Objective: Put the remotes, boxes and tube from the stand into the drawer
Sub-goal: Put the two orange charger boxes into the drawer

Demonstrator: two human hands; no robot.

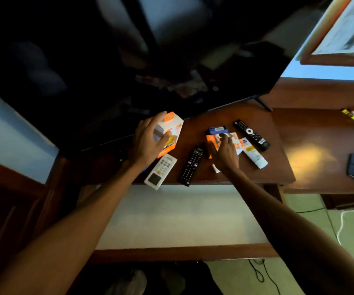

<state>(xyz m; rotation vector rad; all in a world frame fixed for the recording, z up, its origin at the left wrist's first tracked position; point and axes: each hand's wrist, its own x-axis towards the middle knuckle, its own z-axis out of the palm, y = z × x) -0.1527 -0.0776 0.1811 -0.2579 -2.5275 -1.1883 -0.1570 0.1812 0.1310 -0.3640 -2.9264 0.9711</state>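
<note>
The orange-and-white box (168, 133) is up off the desk (278, 167), clasped in the left hand (148, 143), fingers (161, 140) wrapped round its side, just in front of the television's (129, 71) lower edge. Below it lies the white remote (160, 171), long axis slanting toward the desk's front edge. The right hand (225, 152) presses down on a second orange box (214, 143) beneath a small blue box (217, 130); whether it has gripped I cannot tell. Two black remotes (191, 166) (251, 134) and the white tube (253, 155) flank it. The open drawer (182, 218) waits directly below, nearer the person.
</note>
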